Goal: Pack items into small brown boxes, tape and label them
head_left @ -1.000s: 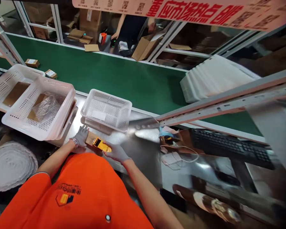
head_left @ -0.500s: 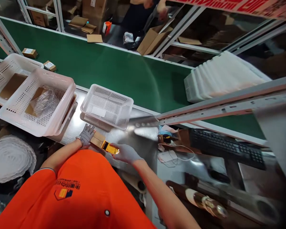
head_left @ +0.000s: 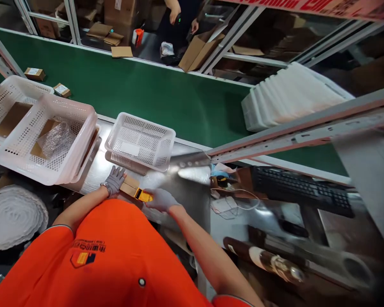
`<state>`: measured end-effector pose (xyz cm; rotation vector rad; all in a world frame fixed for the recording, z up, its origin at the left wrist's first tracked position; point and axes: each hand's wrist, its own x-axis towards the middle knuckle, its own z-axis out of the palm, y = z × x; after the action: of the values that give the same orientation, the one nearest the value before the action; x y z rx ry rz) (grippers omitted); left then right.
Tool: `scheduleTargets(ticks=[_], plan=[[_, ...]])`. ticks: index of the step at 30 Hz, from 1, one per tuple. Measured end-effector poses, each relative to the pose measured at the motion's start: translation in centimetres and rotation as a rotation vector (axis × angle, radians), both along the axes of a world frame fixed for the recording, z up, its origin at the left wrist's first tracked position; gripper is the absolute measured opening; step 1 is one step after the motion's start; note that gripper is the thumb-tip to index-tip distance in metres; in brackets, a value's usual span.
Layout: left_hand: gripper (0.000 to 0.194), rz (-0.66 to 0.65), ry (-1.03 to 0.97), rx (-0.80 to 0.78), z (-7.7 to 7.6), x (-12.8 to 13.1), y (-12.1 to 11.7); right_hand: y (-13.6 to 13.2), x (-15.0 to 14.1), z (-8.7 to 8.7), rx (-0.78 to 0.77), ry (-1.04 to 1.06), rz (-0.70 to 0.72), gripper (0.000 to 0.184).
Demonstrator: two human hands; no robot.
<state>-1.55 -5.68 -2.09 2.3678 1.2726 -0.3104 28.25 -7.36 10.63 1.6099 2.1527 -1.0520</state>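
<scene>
The person's orange shirt (head_left: 115,260) fills the bottom of the view and hides the near edge of the shiny metal bench (head_left: 185,192). Both hands wear grey gloves. The left hand (head_left: 115,180) lies flat, fingers spread, on the left end of a small brown cardboard box (head_left: 129,186). The right hand (head_left: 161,199) is closed around a yellow tool (head_left: 144,196), which looks like a tape dispenser, but it is small and partly covered by the fingers, so it is hard to be sure. The box lies on the bench just in front of the person, with the yellow tool touching its right end. The box's long side runs from upper left to lower right, and the yellow tool lies along the same line. Just behind the box sits a white basket (head_left: 140,143) with a white slip inside. To the left are two bigger white baskets (head_left: 45,140); one holds bubble wrap. A green belt (head_left: 166,102) runs behind them with two small boxes on it. A black keyboard (head_left: 301,192) lies to the right. The right side is blurry. Another person's hands (head_left: 173,13) show at the top, cut off by the edge.
</scene>
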Motion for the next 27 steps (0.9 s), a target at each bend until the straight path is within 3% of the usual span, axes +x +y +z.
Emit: scheduleTargets(ticks=[3,7,11,14,18,22,24,27], plan=[[0.099,-0.007,0.013,0.018,-0.4,-0.1,0.3,1.2,-0.4,-0.7,-0.107,0.001,-0.041,0.05],[0.108,0.046,0.02,0.03,-1.3,0.1,0.8,1.1,3.6,-1.5,-0.092,-0.192,-0.133,0.034],[0.107,0.134,-0.005,0.041,-2.1,0.8,0.9,0.1,8.1,-2.7,0.067,-0.348,-0.378,0.057],[0.11,0.162,-0.043,0.078,-2.3,1.2,0.9,-0.5,8.6,-4.3,0.103,-0.433,-0.489,0.078],[0.114,0.147,-0.05,0.079,-1.9,1.4,0.9,-1.6,5.9,-6.7,0.19,-0.391,-0.611,0.078],[0.097,0.185,-0.022,0.035,-0.9,1.5,0.7,-2.8,0.1,-9.2,0.344,0.013,-0.684,0.082],[0.097,0.189,-0.013,0.037,-0.5,1.6,0.5,-3.2,-3.4,-10.3,0.262,0.232,-0.664,0.083],[0.111,0.159,-0.017,0.059,-0.4,1.7,0.4,-3.5,-7.3,-11.3,0.104,0.333,-0.588,0.082]])
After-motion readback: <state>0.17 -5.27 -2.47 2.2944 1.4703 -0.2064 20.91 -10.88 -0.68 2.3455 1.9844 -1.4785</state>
